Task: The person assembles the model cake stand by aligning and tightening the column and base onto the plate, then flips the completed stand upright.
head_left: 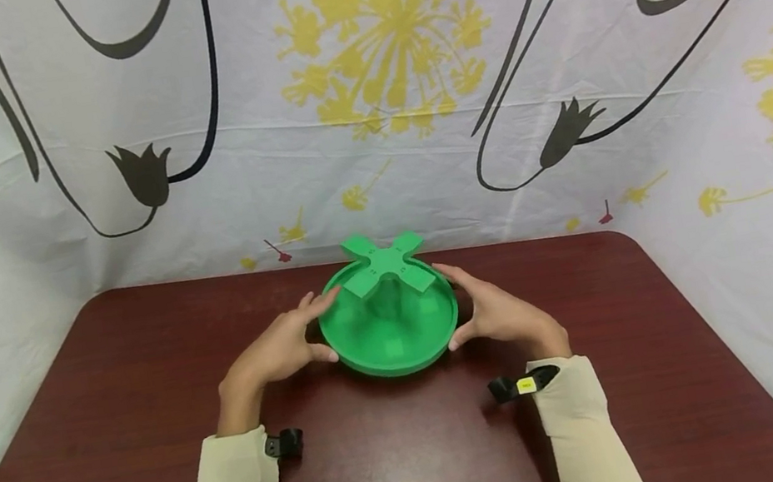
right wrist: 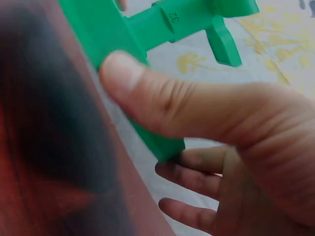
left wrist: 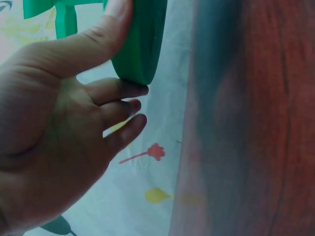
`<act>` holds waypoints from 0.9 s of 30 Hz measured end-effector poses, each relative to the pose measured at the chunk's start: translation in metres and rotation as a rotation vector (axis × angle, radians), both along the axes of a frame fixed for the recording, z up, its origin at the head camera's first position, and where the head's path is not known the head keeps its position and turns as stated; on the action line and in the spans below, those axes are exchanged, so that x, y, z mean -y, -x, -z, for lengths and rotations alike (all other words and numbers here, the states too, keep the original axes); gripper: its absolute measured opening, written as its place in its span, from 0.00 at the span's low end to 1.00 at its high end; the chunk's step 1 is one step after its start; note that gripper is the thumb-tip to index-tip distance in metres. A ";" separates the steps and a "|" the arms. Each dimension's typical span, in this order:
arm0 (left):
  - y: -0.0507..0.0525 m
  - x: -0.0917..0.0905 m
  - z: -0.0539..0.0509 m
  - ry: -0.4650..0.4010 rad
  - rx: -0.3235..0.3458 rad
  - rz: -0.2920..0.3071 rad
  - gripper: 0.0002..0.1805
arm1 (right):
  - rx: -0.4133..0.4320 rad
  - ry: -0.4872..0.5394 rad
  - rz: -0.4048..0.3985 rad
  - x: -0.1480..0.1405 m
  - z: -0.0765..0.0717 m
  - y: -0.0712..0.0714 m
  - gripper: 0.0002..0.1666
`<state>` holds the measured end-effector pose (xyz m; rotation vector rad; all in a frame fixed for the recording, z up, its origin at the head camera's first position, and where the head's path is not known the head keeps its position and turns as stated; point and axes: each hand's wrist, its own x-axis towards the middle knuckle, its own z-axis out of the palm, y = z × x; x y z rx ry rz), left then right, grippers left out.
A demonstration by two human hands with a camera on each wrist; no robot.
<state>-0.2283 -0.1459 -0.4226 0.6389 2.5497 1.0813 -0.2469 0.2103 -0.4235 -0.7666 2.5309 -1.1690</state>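
Note:
A green round dish [head_left: 360,338] with a raised rim is between my two hands. From its middle rises a post [right wrist: 152,29], topped by a flat four-armed cross piece [head_left: 384,260]. My left hand [head_left: 280,345] grips the dish's left rim, thumb at the near side and fingers farther back. Opposite it, my right hand [head_left: 506,311] holds the right rim in the same way. Both wrist views show cloth between the dish's underside and the table, so it appears raised off the surface. The number 32 is marked on the post in the right wrist view.
A dark red-brown wooden table [head_left: 406,457] lies beneath, with rounded far corners. Behind and beside it hangs a white cloth [head_left: 254,169] printed with yellow flowers and dark stems. Black straps [head_left: 285,444] sit at both wrists.

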 end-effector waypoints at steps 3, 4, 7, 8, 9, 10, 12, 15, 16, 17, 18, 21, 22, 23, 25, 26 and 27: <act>-0.002 0.003 -0.004 -0.056 -0.011 0.012 0.53 | 0.021 0.091 -0.005 -0.004 -0.004 -0.002 0.69; -0.002 0.004 -0.005 -0.076 -0.019 0.018 0.53 | 0.025 0.126 -0.007 -0.006 -0.006 -0.003 0.68; -0.004 0.005 -0.009 -0.146 -0.040 0.042 0.53 | 0.025 0.206 -0.018 -0.008 -0.010 -0.004 0.66; -0.004 0.005 -0.010 -0.169 -0.047 0.046 0.53 | 0.024 0.223 -0.020 -0.009 -0.011 -0.005 0.65; -0.004 0.005 -0.011 -0.194 -0.052 0.051 0.53 | 0.025 0.233 -0.021 -0.010 -0.013 -0.005 0.64; -0.005 0.005 -0.011 -0.214 -0.053 0.051 0.53 | 0.020 0.232 -0.020 -0.010 -0.014 -0.006 0.64; -0.005 0.005 -0.012 -0.250 -0.051 0.050 0.52 | 0.018 0.217 -0.008 -0.012 -0.016 -0.007 0.62; -0.006 0.006 -0.013 -0.280 -0.042 0.050 0.50 | 0.032 0.213 0.014 -0.013 -0.018 -0.009 0.58; -0.006 0.006 -0.014 -0.287 -0.036 0.050 0.50 | 0.036 0.215 0.018 -0.014 -0.019 -0.009 0.57; -0.006 0.006 -0.014 -0.295 -0.032 0.054 0.49 | 0.042 0.220 0.024 -0.014 -0.019 -0.010 0.55; -0.007 0.006 -0.015 -0.303 -0.027 0.056 0.48 | 0.050 0.228 0.026 -0.015 -0.020 -0.011 0.54; -0.007 0.006 -0.016 -0.317 -0.024 0.046 0.46 | 0.065 0.230 0.020 -0.016 -0.022 -0.012 0.50; -0.007 0.005 -0.017 -0.317 -0.027 0.040 0.45 | 0.065 0.227 0.016 -0.016 -0.022 -0.012 0.48; -0.007 0.005 -0.017 -0.316 -0.031 0.035 0.44 | 0.067 0.225 0.014 -0.016 -0.022 -0.012 0.47; -0.007 0.005 -0.017 -0.308 -0.043 0.024 0.42 | 0.075 0.232 0.011 -0.017 -0.023 -0.012 0.44; -0.007 0.005 -0.017 -0.303 -0.047 0.020 0.41 | 0.079 0.237 0.014 -0.017 -0.023 -0.012 0.43; -0.006 0.004 -0.017 -0.298 -0.053 0.016 0.41 | 0.082 0.243 0.019 -0.017 -0.024 -0.012 0.41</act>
